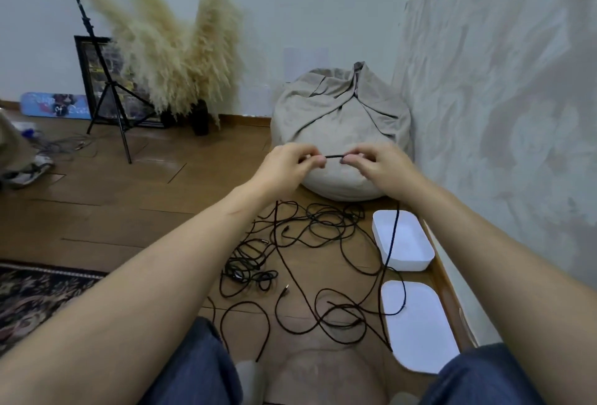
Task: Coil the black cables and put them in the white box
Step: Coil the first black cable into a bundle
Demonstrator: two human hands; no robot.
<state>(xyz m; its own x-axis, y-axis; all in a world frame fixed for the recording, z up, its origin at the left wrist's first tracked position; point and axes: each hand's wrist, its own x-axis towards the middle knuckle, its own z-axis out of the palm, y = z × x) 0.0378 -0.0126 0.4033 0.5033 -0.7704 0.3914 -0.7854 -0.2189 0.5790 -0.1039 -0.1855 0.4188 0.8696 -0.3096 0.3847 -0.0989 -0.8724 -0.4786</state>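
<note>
My left hand [289, 164] and my right hand [378, 165] are raised in front of me, each pinching one black cable [334, 156], a short stretch of it taut between the fingertips. From my right hand the cable hangs down across the white box [416, 249], which stands open on the floor at the right. Several loose black cables [310, 253] lie tangled on the wooden floor below my hands. A flat white lid [416, 327] lies nearer to me than the box.
A beige bean bag [339, 120] sits in the corner behind my hands, against a textured wall on the right. A black tripod stand [109, 94], pampas grass [168, 55] and a framed picture stand at the back left. A patterned rug [35, 295] lies at the left.
</note>
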